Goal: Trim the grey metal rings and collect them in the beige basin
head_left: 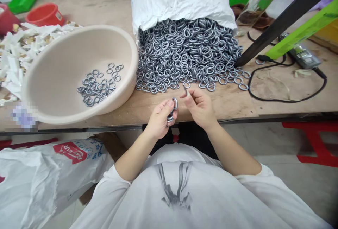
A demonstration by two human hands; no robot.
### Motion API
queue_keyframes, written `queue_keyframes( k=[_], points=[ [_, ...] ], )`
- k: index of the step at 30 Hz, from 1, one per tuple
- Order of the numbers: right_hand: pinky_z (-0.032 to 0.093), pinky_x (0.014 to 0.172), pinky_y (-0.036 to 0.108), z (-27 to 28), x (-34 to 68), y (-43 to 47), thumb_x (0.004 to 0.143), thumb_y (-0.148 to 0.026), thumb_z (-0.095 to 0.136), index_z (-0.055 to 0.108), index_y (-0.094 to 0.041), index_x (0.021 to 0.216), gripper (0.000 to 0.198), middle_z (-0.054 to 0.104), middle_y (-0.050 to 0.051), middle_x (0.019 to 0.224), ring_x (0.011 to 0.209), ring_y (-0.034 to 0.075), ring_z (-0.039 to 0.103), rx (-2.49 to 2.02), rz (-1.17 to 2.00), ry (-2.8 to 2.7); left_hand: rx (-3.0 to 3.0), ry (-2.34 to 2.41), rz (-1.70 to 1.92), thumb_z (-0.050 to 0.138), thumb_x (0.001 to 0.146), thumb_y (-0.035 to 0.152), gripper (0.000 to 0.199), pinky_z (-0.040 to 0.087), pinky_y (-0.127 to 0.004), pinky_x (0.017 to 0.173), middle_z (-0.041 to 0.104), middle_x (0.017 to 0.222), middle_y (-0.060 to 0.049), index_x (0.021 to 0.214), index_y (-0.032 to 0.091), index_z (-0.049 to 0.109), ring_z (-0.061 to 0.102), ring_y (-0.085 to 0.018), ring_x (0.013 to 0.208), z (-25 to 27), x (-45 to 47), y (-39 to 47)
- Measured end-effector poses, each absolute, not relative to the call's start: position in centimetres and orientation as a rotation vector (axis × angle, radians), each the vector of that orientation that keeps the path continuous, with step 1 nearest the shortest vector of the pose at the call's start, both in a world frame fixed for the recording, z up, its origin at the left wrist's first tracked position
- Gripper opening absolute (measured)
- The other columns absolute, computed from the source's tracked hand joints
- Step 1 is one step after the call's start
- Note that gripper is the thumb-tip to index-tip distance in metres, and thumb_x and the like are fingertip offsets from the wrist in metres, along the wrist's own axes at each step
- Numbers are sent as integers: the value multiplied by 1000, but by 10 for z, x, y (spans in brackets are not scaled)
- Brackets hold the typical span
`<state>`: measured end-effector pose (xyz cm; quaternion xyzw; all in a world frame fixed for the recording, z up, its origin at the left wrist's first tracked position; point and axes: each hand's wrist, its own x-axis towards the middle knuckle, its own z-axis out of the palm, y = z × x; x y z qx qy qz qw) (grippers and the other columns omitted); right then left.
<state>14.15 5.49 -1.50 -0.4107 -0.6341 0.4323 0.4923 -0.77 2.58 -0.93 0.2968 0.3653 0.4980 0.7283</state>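
Observation:
My left hand (161, 117) is closed around a few grey rings (170, 117), with one ring (175, 103) standing upright by the thumb tip. Just to its right, my right hand (200, 108) pinches a thin curved grey piece (185, 90) between thumb and forefinger; it looks like a ring seen edge-on. Both hands are above the table's front edge. Beyond them, a large heap of grey rings (185, 53) spills from the mouth of a white sack (182, 2). To the left, a beige basin (52, 67) holds a loose cluster of similar rings (96, 88).
White scraps (13, 60) lie left of the basin, near a red bowl (44, 13). At the right, a black post (280, 21), a green strip (303, 28) and a black cable (280, 99) occupy the table. Below stand a white sack (31, 179) and a red stool (317, 144).

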Motion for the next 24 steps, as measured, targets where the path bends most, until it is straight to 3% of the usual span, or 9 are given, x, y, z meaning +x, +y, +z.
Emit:
queue_keyframes(
  k=[6, 17, 22, 24],
  points=[
    [36, 60, 27, -10, 145, 40, 98, -56, 49, 64, -19, 75, 46, 59, 0, 63, 59, 12, 50, -1042, 686, -1946, 544, 824, 1094, 82, 71, 48, 44, 21, -13, 37, 46, 53, 7, 75, 18, 50, 29, -2, 41, -6, -7, 25],
    [28, 55, 27, -14, 145, 47, 96, -58, 50, 55, -20, 64, 50, 53, -2, 58, 54, 11, 43, -1035, 691, -2071, 587, 887, 1010, 80, 71, 48, 42, 18, -13, 36, 44, 51, 8, 74, 18, 50, 29, -2, 38, -8, -13, 27],
    [28, 57, 28, -21, 160, 68, 96, -59, 48, 54, -21, 64, 50, 43, -3, 54, 56, 13, 43, -1385, 581, -1842, 847, 862, 760, 71, 81, 53, 42, 17, -18, 39, 50, 51, 3, 70, 17, 53, 30, -4, 41, -8, -18, 14],
    [29, 58, 29, -25, 166, 72, 96, -60, 48, 54, -21, 65, 49, 41, -3, 56, 56, 13, 43, -1422, 550, -1771, 975, 947, 835, 67, 86, 53, 39, 21, -20, 41, 52, 53, 2, 72, 17, 58, 33, -5, 43, 9, -27, 8]
  ],
)
